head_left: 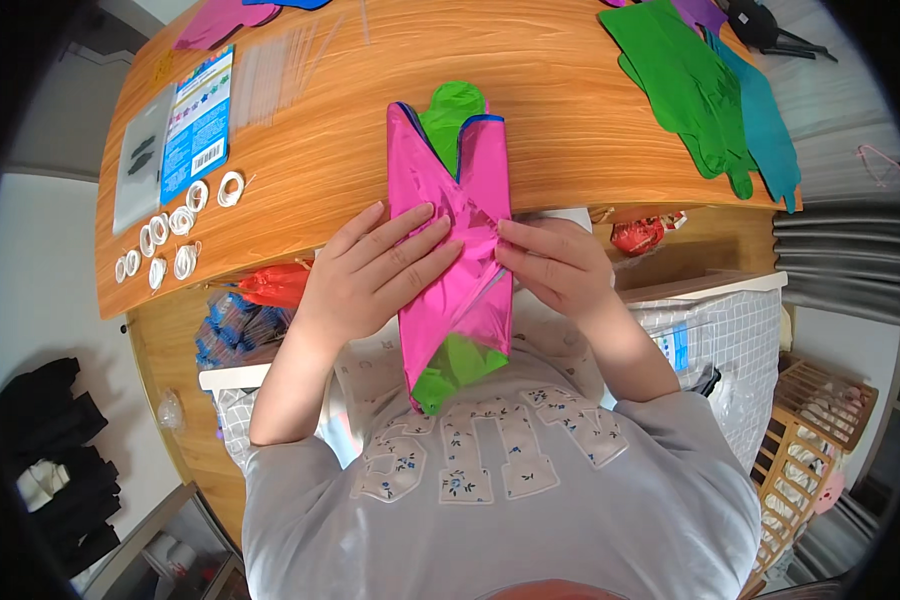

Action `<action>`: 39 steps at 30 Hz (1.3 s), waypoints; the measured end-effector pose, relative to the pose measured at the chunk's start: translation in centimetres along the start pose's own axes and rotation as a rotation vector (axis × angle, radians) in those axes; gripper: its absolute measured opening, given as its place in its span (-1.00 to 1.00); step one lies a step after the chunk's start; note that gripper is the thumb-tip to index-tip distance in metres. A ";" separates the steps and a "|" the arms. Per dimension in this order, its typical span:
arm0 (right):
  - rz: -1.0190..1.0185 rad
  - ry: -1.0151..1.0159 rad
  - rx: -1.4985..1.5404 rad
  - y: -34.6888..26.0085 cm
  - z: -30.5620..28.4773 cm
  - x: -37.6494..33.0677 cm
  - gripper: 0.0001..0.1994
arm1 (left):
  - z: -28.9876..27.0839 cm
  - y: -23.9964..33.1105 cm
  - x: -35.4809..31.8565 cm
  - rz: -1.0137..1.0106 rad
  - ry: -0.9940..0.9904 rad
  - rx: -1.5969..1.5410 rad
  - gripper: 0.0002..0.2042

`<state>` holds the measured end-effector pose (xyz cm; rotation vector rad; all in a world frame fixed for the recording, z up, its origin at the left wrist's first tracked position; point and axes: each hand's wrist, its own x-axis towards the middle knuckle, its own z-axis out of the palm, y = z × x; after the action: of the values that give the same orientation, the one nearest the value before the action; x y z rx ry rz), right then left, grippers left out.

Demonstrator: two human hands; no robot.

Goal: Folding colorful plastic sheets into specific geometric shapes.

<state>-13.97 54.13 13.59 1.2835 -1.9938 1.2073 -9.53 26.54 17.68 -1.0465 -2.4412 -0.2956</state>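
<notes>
A stack of flat, uninflated foil balloons lies folded lengthwise at the table's near edge, its lower end hanging over toward my shirt. Its outer layer is a shiny pink foil balloon (425, 200) with a thin blue edge showing at the top. A green foil balloon (457, 100) sticks out at the far end, and green shows again at the lower tip. My left hand (375, 275) rests on the pink foil with fingers stretched out. At the right edge, my right hand (560, 260) pinches the pink foil, its thumb hidden.
Green flat balloons (670, 75) and a teal one (765, 120) lie at right, near a black corded object (760, 25). White string coils (182, 220), a blue printed card (198, 125), a clear bag (142, 165) and clear sticks (270, 75) are at left. Below hangs a red bag (275, 285).
</notes>
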 end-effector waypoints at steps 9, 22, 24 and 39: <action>0.044 -0.119 0.102 0.5 -1.1 0.9 -0.67 | 1.5 -0.6 -2.0 0.005 0.275 0.035 -0.70; -0.053 -0.127 0.263 1.0 -0.5 1.4 -0.76 | 2.0 -0.3 -3.5 -0.116 0.320 -0.219 -0.62; -0.036 -0.130 0.276 0.5 -0.5 1.6 -0.78 | 2.0 -0.3 -3.5 -0.125 0.254 -0.287 -0.60; 0.346 -0.096 0.514 -1.3 0.1 0.0 -0.68 | 4.9 1.4 -4.7 -0.336 0.462 -0.758 -0.68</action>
<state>-12.82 53.77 14.07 1.2667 -2.1117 1.9545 -7.33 26.35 11.09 -0.6973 -2.0742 -1.4775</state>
